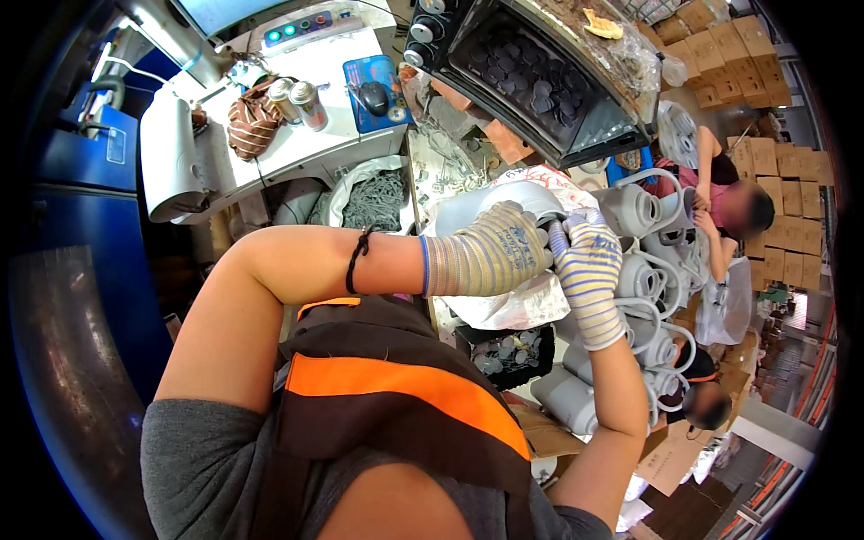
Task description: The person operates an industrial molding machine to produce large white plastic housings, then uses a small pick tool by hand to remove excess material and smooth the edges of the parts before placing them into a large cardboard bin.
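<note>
**Brown apron below, gloved hands together on a pale vessel**

Closest to the head camera I see the wearer's brown apron (pixel 360 423) with its orange stripe (pixel 405 385). Beyond it, a left hand (pixel 504 247) in a striped glove reaches across from the left, a black band (pixel 358 261) on its forearm. From the lower right comes the right hand (pixel 587 261), gloved alike. Both sets of fingers are bent and meet at the near right edge of a pale rounded vessel (pixel 517 193), which lies just beyond the hands. I cannot tell from here whether either hand grips that edge or merely touches it, since the fingertips are hidden.

Nearer the body I make out a white plastic bag (pixel 504 310) and a black bin (pixel 546 346) of small discs. Grey handled vessels (pixel 630 211) are stacked to the right, with a co-worker (pixel 711 198) past them. Farther off, a black tray (pixel 576 130) carries dark discs; at upper left, two cans (pixel 309 105) and a mouse (pixel 373 99) rest on a white table (pixel 328 58).
</note>
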The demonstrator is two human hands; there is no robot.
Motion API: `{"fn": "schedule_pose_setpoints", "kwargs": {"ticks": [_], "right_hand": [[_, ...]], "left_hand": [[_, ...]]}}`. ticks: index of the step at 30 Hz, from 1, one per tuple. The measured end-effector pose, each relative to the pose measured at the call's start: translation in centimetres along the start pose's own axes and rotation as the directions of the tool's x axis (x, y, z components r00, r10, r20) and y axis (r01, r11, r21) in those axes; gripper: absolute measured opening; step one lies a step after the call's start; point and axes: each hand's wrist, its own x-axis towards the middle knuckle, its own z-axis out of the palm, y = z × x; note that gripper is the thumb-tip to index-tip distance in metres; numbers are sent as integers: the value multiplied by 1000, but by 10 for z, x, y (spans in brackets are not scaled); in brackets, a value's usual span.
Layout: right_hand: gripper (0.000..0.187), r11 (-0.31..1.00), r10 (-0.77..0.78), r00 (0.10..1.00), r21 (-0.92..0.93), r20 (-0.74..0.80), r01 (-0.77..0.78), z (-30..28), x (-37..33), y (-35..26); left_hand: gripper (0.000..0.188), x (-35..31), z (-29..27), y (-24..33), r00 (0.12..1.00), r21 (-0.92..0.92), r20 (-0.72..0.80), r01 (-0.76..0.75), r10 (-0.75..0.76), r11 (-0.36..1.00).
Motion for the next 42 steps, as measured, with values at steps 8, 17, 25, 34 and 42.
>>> {"fn": "schedule_pose_setpoints", "kwargs": {"ticks": [8,17,25,34,42], "right_hand": [[50,986,165,967,-43,195,-160,7,7,19],[22,446,94,948,838,304,-314,74,159,34],[56,895,440,873,-20,209,-446,185,342,16],[34,600,247,954,745,173,-291,221,351,86],[29,-351,-249,834,757,492,-551,100,125,-38]], "left_hand": [[21,13,43,-5,991,-8,-131,14,-15,1000],[61,-99,-23,-122,627,-249,-402,626,-667,739],[32,-215,-42,-122,168,-889,-305,304,-938,343],[44,-243,-84,-130,194,-916,-248,272,-949,295],[39,-270,-96,-245,663,-335,-521,420,-537,844]]}}
